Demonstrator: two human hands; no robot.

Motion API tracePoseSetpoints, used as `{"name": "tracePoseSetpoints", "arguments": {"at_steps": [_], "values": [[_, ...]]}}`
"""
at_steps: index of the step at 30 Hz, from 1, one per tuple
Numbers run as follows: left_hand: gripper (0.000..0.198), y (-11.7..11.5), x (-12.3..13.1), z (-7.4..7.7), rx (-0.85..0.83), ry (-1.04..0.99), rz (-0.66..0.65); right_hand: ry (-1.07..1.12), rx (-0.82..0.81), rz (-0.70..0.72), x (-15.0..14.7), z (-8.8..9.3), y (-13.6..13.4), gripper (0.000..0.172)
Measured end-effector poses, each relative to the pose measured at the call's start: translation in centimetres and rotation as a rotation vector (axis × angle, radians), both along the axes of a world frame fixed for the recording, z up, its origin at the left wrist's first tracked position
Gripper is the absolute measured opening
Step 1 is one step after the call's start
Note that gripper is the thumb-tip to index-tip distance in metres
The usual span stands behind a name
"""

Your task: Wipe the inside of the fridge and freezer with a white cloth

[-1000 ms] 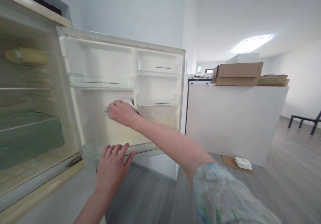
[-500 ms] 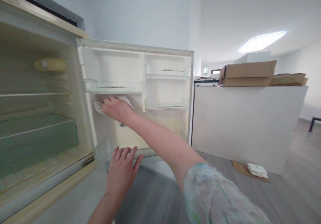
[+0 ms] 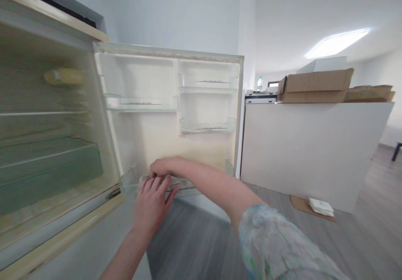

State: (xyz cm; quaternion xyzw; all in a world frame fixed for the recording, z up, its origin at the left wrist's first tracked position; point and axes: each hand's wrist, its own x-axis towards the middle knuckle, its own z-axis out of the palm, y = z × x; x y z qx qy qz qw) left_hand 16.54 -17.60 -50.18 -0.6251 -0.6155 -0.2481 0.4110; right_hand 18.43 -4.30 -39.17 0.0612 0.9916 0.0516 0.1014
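The fridge door [image 3: 147,142] is standing wide open, its inner face turned toward the camera. Both hands are working at the bottom door shelf [image 3: 128,182], a clear plastic bin running along the door's lower edge.

The left hand [image 3: 152,200] is lying flat against the front wall of that shelf, fingers [image 3: 157,184] spread and pointing upward, the grip released and pressing rather than grasping anything. The right hand [image 3: 163,168] is reaching across from the right, its forearm crossing in front of the door, and is dipping into the bin just above the left hand. Its fingers are curled downward behind the clear wall; whether they are clenching something is not clear, because the shelf front and the left hand are hiding them.

Higher on the door, three more clear shelves are sitting at different heights: a wide one [image 3: 140,103] at the upper left and two narrower ones [image 3: 207,83] stacked at the upper right. Inside the fridge cabinet [image 3: 47,137] at the left, a yellowish lamp cover [image 3: 64,77] is showing near the top.

To the right of the door, a white desk [image 3: 314,146] is carrying cardboard boxes [image 3: 317,86]. On the floor by the desk's lower right corner, a folded white cloth [image 3: 320,206] is lying on a flat piece of cardboard [image 3: 300,204].
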Motion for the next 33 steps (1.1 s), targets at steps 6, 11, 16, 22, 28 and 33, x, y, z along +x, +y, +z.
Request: {"name": "tracePoseSetpoints", "arguments": {"at_steps": [6, 11, 16, 22, 28, 33], "values": [[0.037, 0.1, 0.1, -0.1, -0.016, 0.002, 0.009, -0.233, 0.084, -0.114, 7.7, 0.0, 3.6, 0.026], [0.039, 0.2, -0.1, -0.3, -0.033, -0.005, 0.014, -0.311, 0.085, -0.209, 11.6, 0.3, 4.1, 0.028], [0.042, 0.1, -0.4, -0.3, -0.030, 0.037, 0.007, -0.158, -0.053, -0.164, 12.7, 0.2, 3.3, 0.031], [0.044, 0.0, -0.6, -0.4, -0.044, 0.044, -0.005, -0.273, 0.060, -0.266, 17.0, 0.9, 3.4, 0.017], [0.041, -0.1, -0.2, -0.2, -0.017, -0.005, -0.026, 0.202, 0.139, -0.305, 24.0, 3.5, 0.3, 0.035], [0.040, -1.1, 0.0, 0.0, -0.044, -0.132, -0.079, 0.927, 0.192, -0.627, 34.4, 5.4, -1.7, 0.037]]}}
